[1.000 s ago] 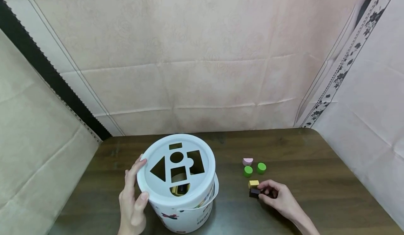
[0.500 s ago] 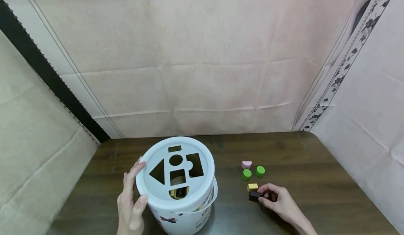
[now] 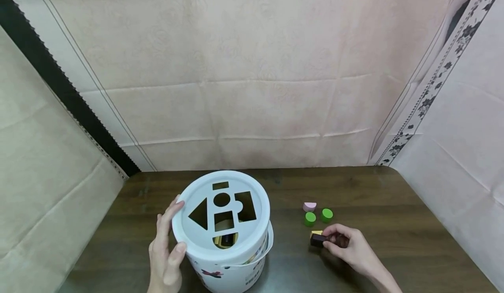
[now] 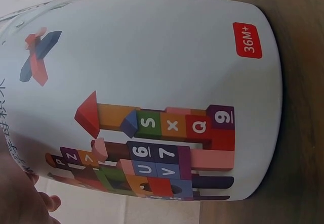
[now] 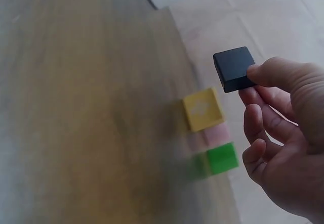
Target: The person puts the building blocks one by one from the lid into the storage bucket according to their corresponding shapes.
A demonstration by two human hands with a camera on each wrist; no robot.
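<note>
Two hands at work, each on a separate job. Our right hand [image 3: 348,247] pinches the black block [image 3: 317,240] between thumb and fingers; from the right wrist it looks raised off the counter [image 3: 291,266], squarish face showing. Our left hand [image 3: 166,251] is loosely spread at the left of the bucket [image 3: 232,277], index finger and thumb apart on the edge of the lid [image 3: 252,232], not closed round it; we take this as steadying. Step in hand, as we read it: picking up one piece for the shape lid. Just beyond the black block lies the yellow block [image 5: 203,108], partly hidden behind it in the head view; farther off, two green blocks [image 3: 310,218] and the pink block [image 3: 309,207] sit grouped, all to the right of the bucket and well apart from it. Some yellow and dark pieces show inside through the near hole [image 3: 225,240]. Next move, we judge, calls for carrying the block left over the lid and turning it to suit an opening. The square hole [image 3: 223,221] seems likeliest, the small slot [image 3: 220,186] possible; we cannot tell the fit from here. Chief risks, in our view: nudging the yellow block on the way, or catching a corner on the hole's edge.
</note>
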